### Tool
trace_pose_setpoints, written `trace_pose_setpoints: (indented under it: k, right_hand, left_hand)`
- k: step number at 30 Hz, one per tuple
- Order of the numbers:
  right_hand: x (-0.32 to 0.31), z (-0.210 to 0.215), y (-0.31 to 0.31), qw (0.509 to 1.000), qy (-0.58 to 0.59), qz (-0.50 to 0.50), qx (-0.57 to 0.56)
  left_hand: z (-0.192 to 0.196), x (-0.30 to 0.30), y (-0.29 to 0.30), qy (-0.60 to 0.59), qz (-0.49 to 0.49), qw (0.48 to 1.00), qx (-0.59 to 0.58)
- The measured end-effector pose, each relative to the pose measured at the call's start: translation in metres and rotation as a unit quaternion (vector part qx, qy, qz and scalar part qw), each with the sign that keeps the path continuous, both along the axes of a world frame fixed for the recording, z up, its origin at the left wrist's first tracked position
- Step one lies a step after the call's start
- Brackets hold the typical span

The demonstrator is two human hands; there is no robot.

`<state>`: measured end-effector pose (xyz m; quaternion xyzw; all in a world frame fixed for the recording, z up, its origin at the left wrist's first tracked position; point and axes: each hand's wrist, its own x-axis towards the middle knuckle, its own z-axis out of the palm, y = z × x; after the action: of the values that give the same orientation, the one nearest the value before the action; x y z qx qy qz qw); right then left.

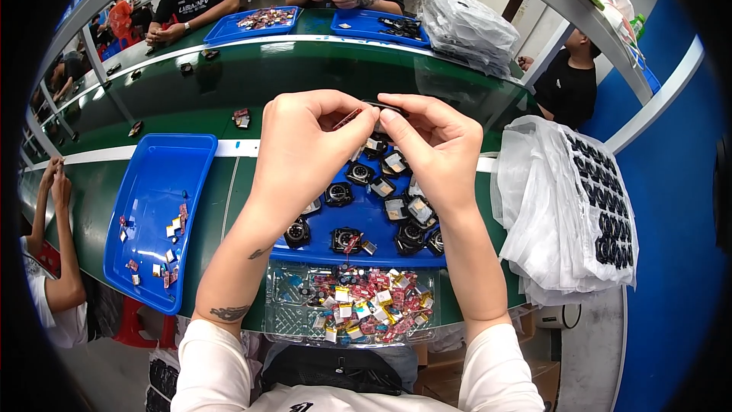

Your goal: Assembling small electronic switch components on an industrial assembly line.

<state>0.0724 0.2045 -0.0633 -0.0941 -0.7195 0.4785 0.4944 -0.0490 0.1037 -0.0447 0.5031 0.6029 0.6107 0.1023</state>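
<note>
My left hand [305, 137] and my right hand [438, 141] meet above the work table, fingertips pinched together. A small red circuit board [348, 118] shows between my left thumb and fingers. At my right fingertips is a dark watch case [392, 110], mostly hidden by the fingers. Below them a blue tray [358, 214] bears several black watch cases [338, 194], some with silvery parts on them. Closest to me, a clear plastic tray [276, 317] holds a heap of red circuit boards and small silver-and-yellow batteries [345, 310].
A second blue tray [145, 183] with a few boards stands at left. Stacked white sheets with black parts [587, 198] lie at right. Beyond runs a green conveyor belt [305, 69] with scattered parts. Across it, people work beside blue trays [217, 33]. A metal frame [663, 99] rises at right.
</note>
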Motion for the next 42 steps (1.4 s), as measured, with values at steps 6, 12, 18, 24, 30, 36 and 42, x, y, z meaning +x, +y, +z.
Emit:
trace_pose_setpoints:
  k: [6, 12, 18, 24, 30, 36, 42]
  right_hand:
    - [0.008, 0.008, 0.005, 0.998, 0.006, 0.016, -0.059]
    - [0.006, 0.013, 0.000, 0.984, 0.033, 0.101, -0.144]
    - [0.011, 0.010, 0.003, 0.990, 0.051, 0.068, -0.110]
    - [0.007, 0.010, -0.006, 0.997, 0.069, -0.013, -0.026]
    - [0.010, 0.014, -0.007, 0.999, 0.052, 0.004, -0.008]
    - [0.010, 0.015, -0.003, 0.997, 0.049, 0.057, -0.025]
    - [0.030, 0.024, 0.023, 0.991, -0.012, -0.093, 0.099]
  left_hand:
    - [0.006, 0.004, -0.008, -0.022, -0.020, 0.999, 0.044]
    - [0.006, 0.001, -0.010, 0.034, -0.021, 0.997, 0.060]
    - [0.009, 0.008, -0.010, -0.079, -0.107, 0.991, 0.011]
    - [0.005, 0.003, -0.006, -0.144, -0.142, 0.979, 0.006]
    - [0.003, -0.002, -0.001, -0.144, -0.119, 0.982, 0.023]
    - [-0.006, -0.006, 0.011, -0.084, -0.061, 0.991, 0.085]
    - [-0.016, -0.024, 0.032, -0.085, -0.062, 0.994, 0.001]
